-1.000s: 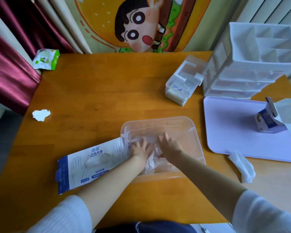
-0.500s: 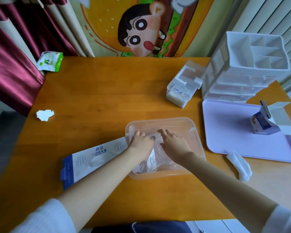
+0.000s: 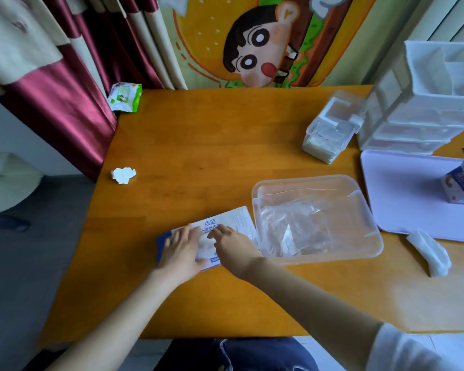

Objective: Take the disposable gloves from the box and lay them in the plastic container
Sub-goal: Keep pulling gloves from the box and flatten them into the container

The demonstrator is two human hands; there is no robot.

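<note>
The white and blue glove box point(image 3: 232, 223) lies flat on the wooden table, just left of the clear plastic container point(image 3: 316, 183). A crumpled pile of clear disposable gloves point(image 3: 292, 226) lies inside the container. My left hand point(image 3: 181, 250) rests flat on the left part of the box, fingers spread. My right hand point(image 3: 232, 246) sits over the middle of the box with its fingertips at the box's opening. Whether those fingers pinch a glove is hidden.
A lilac tray point(image 3: 402, 188) with a small opened carton point(image 3: 460, 183) lies to the right. White drawer organiser point(image 3: 426, 103) and a small clear box point(image 3: 330, 129) stand at the back right. Crumpled tissues point(image 3: 123, 175) point(image 3: 430, 253) lie on the table; a wipes pack point(image 3: 125, 97) sits far left.
Both hands left the container, where they were pressing the gloves down, and moved left onto the glove box. The view has shifted left too.
</note>
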